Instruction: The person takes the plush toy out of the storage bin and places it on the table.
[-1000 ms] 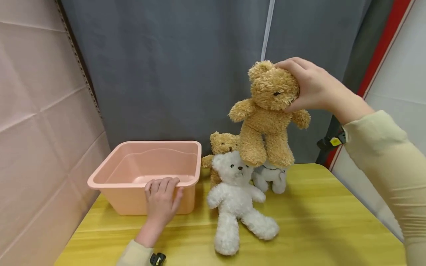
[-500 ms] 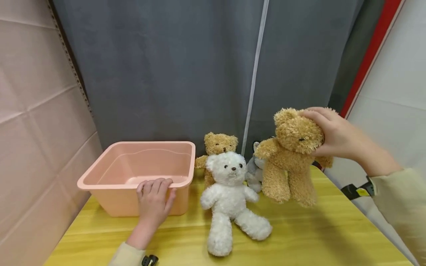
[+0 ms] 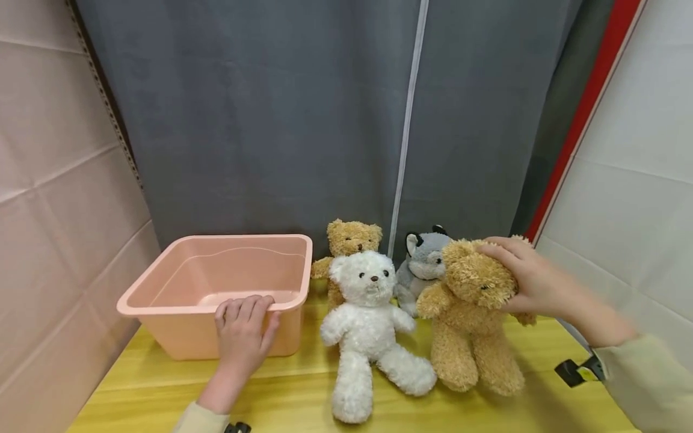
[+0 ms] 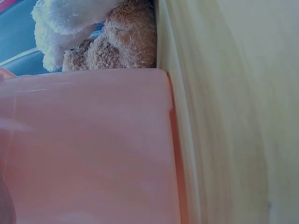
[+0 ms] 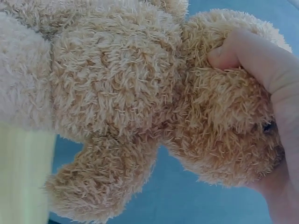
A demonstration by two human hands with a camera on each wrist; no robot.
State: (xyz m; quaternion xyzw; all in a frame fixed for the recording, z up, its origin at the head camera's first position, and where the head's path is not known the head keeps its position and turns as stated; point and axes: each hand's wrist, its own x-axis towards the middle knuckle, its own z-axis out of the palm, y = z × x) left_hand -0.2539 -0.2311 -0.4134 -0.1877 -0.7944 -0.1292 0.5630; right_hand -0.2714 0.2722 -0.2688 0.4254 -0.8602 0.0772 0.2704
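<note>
My right hand (image 3: 547,285) grips a tan teddy bear (image 3: 470,334) by its head. The bear is upright at the right of the table, its feet at or just above the surface. In the right wrist view, my thumb (image 5: 229,55) sinks into the fur beside the head. My left hand (image 3: 242,337) holds the front rim of a pink plastic tub (image 3: 162,310), fingers hooked over the edge. The tub's visible floor is bare. In the left wrist view, the tub's outer wall (image 4: 93,140) fills much of the picture.
A white teddy bear (image 3: 369,331) sits mid-table, partly hiding another tan teddy bear (image 3: 349,239) behind it. A grey plush husky (image 3: 425,255) sits behind the held bear. A grey curtain (image 3: 260,120) closes the back of the wooden table (image 3: 292,397).
My right hand has lowered the tan teddy bear from mid-air down and right to the table, uncovering the grey husky. My left hand stays on the tub rim. The view has shifted slightly.
</note>
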